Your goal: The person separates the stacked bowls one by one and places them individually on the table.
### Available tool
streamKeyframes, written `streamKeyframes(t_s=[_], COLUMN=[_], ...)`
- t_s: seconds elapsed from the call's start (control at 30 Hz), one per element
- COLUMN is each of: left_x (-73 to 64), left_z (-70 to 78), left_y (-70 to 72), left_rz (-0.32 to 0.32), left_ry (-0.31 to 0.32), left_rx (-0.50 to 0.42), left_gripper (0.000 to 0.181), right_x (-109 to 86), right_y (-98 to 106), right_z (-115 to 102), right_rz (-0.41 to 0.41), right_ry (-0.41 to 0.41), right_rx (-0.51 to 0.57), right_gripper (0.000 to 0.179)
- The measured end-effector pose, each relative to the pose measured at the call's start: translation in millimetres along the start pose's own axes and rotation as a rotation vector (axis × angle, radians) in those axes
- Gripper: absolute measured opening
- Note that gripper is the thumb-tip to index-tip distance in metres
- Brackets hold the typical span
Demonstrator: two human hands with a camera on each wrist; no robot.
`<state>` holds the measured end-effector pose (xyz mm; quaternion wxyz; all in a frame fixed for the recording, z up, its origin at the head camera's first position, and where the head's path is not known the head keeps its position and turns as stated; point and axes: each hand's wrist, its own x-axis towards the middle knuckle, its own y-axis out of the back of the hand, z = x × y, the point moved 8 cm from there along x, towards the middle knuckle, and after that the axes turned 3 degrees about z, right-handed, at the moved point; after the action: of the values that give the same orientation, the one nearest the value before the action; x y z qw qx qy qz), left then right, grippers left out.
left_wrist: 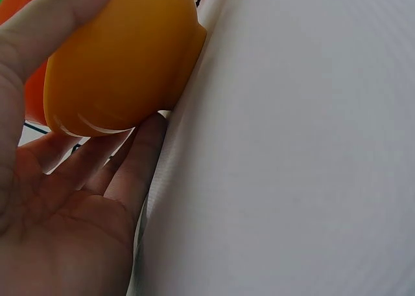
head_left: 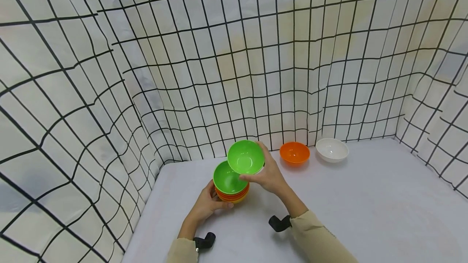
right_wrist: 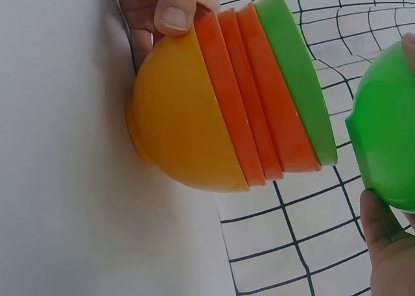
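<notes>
My left hand (head_left: 205, 206) holds a stack of bowls low at its side, thumb in front and fingers around the back. At the bottom of the stack is a yellow bowl (right_wrist: 175, 118), standing on the table. Three orange bowls (right_wrist: 277, 95) nest in it, with a green bowl (head_left: 227, 180) on top. Above and slightly right of the stack, another green bowl (head_left: 245, 156) is gripped at its right side by my right hand (head_left: 271, 175); it is tilted, its inside facing me. In the right wrist view a gap separates it from the stack.
A single orange bowl (head_left: 294, 153) and a white bowl (head_left: 332, 150) stand side by side near the table's back edge, right of my hands. White cloth with a black grid (head_left: 234, 72) rises behind and beside the white table (head_left: 365, 210).
</notes>
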<state>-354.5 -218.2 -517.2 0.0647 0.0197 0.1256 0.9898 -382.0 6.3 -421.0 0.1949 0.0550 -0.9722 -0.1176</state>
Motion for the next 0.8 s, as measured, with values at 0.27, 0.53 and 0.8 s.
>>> streamKeyframes(t_s=[0.27,0.53,0.8], left_x=[1.0,0.5,0.8], left_z=[-2.3,-1.3,-1.2], left_y=[0.8,0.3,0.0], left_rz=[0.005,0.014,0.016], left_ry=[0.007,0.010,0.011], left_rx=[-0.010,-0.012,-0.014], left_gripper=[0.102,0.105,0.103], right_x=[4.2,6.0,9.8], right_y=[8.3,19.0,27.2], right_z=[1.4,7.2,20.5], right_rz=[0.015,0.045,0.062], right_ry=[0.018,-0.022,-0.072], right_rx=[0.001,-0.026,0.032], right_gripper=[0.116,0.115,0.115])
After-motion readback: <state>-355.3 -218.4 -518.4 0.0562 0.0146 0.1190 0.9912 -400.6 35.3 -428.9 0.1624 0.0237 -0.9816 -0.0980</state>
